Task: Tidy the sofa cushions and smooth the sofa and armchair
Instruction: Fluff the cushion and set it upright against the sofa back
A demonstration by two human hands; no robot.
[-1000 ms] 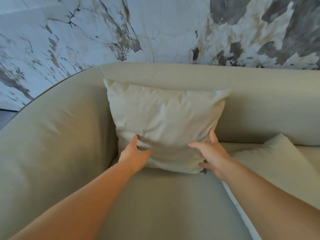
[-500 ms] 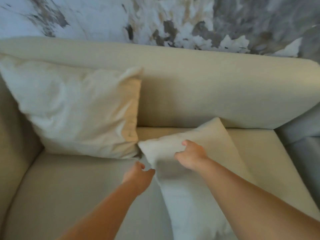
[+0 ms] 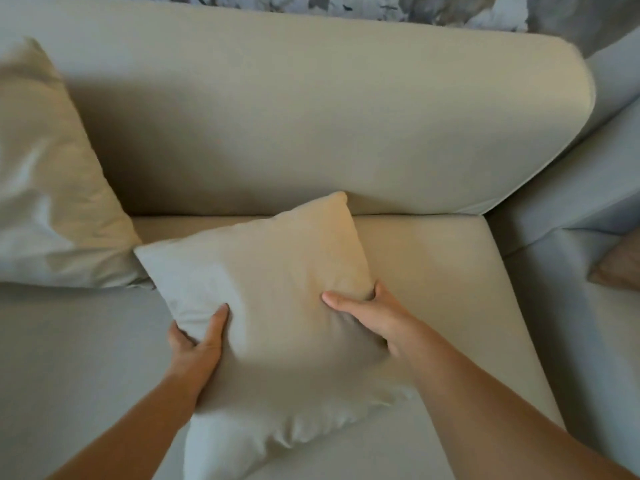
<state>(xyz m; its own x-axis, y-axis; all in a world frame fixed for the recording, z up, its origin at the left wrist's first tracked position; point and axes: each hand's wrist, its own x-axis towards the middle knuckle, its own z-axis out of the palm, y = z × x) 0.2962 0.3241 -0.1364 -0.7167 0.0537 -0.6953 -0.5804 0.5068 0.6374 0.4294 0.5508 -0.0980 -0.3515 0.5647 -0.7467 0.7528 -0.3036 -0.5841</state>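
2 hands (image 3: 277, 327) grip cushion (image 3: 263, 306), corner toward backrest (image 3: 311, 133), seemingly tilted.

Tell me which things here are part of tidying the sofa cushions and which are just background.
Part of the job:
middle cushion, gripped by the left hand and right hand
propped cushion at the left
sofa backrest and seat

Background:
marbled wall
brownish cushion at the right edge
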